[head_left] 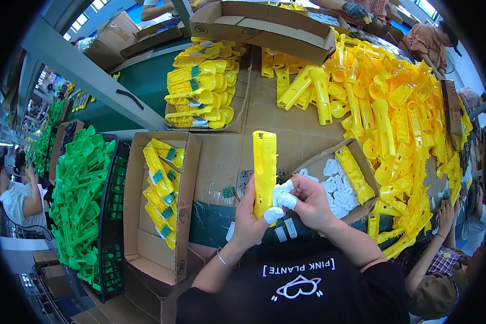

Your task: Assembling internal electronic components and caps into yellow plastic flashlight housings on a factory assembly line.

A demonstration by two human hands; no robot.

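A long yellow plastic shell (264,167), shaped like a torch housing half, stands upright over the work surface. My left hand (245,218) is closed around its lower part, its thumb in a white finger cover. At the shell's right edge, the covered fingertips of my right hand (311,204) are pinched together; whatever they hold is hidden. Close to my right hand, a small carton (368,208) holds many white plastic pieces (337,186) and another yellow shell (355,175). A few white pieces (290,228) lie below the hands. A small green circuit board (229,192) lies left of them.
Left of me, a carton (137,237) holds yellow shells with green boards, beside a black crate (110,264) of green shells. Stacked yellow shells (202,92) stand behind. A large yellow heap (383,119) covers the right side. Other people work around the table.
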